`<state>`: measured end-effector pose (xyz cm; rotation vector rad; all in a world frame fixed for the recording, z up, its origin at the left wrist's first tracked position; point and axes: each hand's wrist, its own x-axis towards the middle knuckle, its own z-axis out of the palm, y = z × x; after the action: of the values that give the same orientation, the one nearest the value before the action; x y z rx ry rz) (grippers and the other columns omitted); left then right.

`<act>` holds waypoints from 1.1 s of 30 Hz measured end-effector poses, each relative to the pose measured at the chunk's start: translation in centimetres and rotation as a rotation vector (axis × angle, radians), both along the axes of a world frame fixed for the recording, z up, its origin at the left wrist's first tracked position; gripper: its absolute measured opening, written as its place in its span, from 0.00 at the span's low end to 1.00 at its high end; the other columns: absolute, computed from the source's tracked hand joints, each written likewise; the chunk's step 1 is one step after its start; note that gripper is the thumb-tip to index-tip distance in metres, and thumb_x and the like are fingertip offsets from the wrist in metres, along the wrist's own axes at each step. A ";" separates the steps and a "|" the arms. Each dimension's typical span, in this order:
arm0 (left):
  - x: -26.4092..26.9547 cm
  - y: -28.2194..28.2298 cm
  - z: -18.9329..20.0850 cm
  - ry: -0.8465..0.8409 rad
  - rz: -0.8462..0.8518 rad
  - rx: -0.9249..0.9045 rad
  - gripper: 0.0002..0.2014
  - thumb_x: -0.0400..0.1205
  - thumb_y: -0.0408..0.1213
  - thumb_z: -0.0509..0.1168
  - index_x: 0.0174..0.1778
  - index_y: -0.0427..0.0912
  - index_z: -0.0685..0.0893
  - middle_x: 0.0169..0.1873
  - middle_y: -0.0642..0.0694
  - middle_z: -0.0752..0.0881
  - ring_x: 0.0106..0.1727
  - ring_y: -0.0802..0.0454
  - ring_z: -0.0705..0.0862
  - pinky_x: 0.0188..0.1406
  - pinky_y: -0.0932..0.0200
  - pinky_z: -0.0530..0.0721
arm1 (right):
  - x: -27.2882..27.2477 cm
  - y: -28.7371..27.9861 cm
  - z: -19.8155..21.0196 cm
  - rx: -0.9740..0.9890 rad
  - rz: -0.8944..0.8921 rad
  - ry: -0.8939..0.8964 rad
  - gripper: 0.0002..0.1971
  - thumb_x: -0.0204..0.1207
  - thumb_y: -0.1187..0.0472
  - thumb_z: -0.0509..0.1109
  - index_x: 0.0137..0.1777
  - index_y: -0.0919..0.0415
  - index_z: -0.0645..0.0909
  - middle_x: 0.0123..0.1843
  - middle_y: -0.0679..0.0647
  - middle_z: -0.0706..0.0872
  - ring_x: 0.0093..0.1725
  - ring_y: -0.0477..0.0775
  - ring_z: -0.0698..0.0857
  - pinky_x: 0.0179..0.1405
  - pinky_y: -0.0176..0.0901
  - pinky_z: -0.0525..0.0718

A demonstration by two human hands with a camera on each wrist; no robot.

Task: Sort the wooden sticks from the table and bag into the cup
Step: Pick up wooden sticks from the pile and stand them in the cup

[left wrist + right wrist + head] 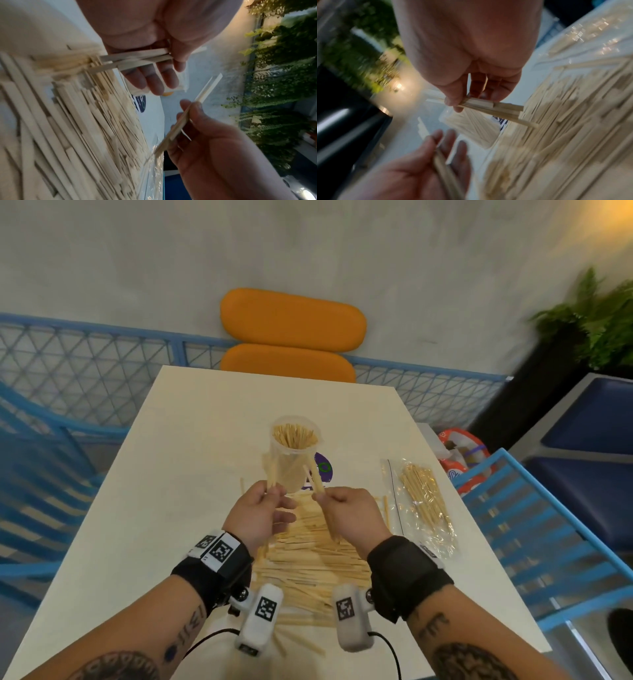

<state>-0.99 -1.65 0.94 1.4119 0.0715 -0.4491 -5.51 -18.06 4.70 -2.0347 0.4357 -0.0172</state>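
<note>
A clear plastic cup (294,453) packed with upright wooden sticks stands at mid-table. My left hand (272,491) pinches a few sticks (271,474) just left of the cup's base, with its other fingers spread loosely. To the right of the cup, my right hand (322,496) grips a small bundle of sticks (317,481) that points up toward the cup. The left wrist view shows the left-hand sticks (137,59), and the right wrist view the right-hand bundle (493,109). A big loose pile of sticks (308,549) lies under both hands. A clear bag (424,505) holding more sticks lies to the right.
The white table (171,474) has a purple sticker (323,467) behind the cup. An orange chair (291,337) stands at the far edge, and blue chairs (548,542) flank both sides. A red and white bag (462,453) sits off the right edge.
</note>
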 end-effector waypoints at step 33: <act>0.9 -4.2 2.5 -0.015 -0.377 -0.036 0.11 0.91 0.30 0.53 0.51 0.45 0.78 0.27 0.49 0.76 0.26 0.51 0.73 0.27 0.56 0.78 | 4.5 0.0 1.5 0.070 0.048 -0.192 0.08 0.89 0.57 0.57 0.60 0.49 0.78 0.50 0.47 0.90 0.37 0.47 0.87 0.35 0.43 0.84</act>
<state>-0.08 -5.90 3.47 1.3955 -0.2178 -0.7459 -0.97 -18.08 6.18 -1.9526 0.2635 -0.1641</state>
